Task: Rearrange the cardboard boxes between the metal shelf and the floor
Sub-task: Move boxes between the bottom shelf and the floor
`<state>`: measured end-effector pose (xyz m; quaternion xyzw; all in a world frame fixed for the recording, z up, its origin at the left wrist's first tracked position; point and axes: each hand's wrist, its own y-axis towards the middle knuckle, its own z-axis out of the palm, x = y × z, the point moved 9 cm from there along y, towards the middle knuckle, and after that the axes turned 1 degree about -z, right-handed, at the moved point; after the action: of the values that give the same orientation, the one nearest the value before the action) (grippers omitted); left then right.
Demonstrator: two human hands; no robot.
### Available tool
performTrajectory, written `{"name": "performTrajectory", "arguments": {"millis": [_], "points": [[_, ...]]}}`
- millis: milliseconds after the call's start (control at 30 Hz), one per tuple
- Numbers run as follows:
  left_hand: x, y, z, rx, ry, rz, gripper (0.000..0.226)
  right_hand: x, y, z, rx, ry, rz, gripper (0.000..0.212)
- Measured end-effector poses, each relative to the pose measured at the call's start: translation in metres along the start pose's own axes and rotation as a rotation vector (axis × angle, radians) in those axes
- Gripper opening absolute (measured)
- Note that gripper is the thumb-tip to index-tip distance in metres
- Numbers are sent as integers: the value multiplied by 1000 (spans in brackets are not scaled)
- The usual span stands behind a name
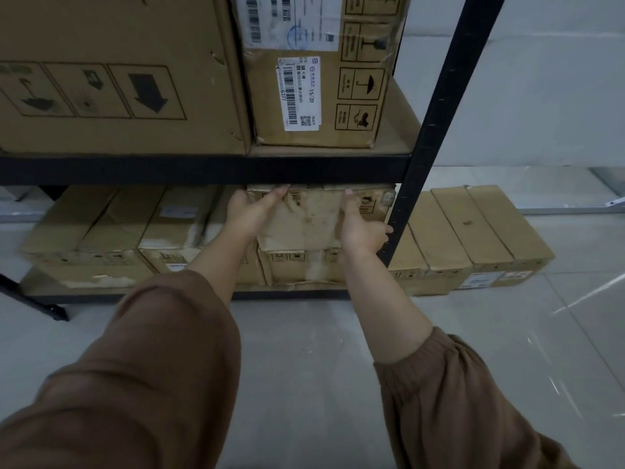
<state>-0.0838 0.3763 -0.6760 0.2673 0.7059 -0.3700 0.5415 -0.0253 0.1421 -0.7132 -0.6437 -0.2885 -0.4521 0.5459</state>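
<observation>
Below the "15/20" label (299,93), flat left hand (250,211) and flat right hand (362,228) against worn box (311,218)

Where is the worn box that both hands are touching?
Centre of the head view: the worn box sits on a lower box on the bottom shelf, just left of the black post.
</observation>
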Motion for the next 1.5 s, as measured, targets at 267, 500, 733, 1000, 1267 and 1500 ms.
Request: {"name": "performTrajectory", "arguments": {"millis": [267,500,733,1000,1267,1500], "points": [[30,-36,10,-214,-46,56,94,-17,2,-37,57,150,-25,62],[134,-87,108,-226,-99,-263,65,-46,50,-119,-112,189,43,39],[166,-92,259,233,196,-304,46,-57,145,-205,-211,-63,91,40],[184,-48,342,195,180,-370,95,-59,247,-248,-216,-280,51,51],[209,8,352,203,136,-470,99,-85,313,-233,-55,-398,-8,67],[221,20,352,127,308,-500,112,-90,309,-247,-80,-557,-166,50]]}}
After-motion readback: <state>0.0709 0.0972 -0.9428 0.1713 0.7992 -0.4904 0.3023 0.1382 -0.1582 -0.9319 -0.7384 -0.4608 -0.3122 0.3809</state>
